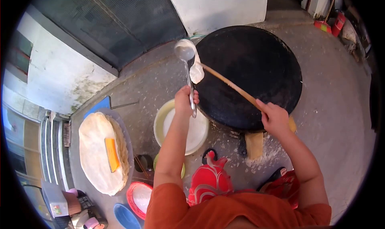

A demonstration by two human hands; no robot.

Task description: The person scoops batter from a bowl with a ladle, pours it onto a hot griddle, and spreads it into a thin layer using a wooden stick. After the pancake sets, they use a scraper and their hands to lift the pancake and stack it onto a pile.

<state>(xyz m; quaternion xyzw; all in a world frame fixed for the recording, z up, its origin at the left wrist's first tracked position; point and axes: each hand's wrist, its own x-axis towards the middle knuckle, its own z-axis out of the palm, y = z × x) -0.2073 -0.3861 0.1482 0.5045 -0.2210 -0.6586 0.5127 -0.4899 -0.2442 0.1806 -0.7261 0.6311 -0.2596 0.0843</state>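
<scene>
My left hand (185,99) is closed around the handle of a metal ladle (188,74), whose batter-coated bowl points away from me, left of the griddle. In my right hand (274,117) is a long wooden spreader (232,85), slanting up to the left. Pale batter (196,71) covers the spreader's far end, which overlaps the ladle's side at the griddle's left edge. The large round black griddle (248,64) carries no batter across its surface. Below my left hand stands a pale bucket (159,122) holding white batter (191,133).
At left, a stack of thin round flatbreads (94,148) bears an orange-yellow scraper (112,154). A red basin (132,189) and a blue basin (126,217) sit at lower left. A wood piece (254,145) juts from under the griddle. A red dustpan (323,26) lies at far right.
</scene>
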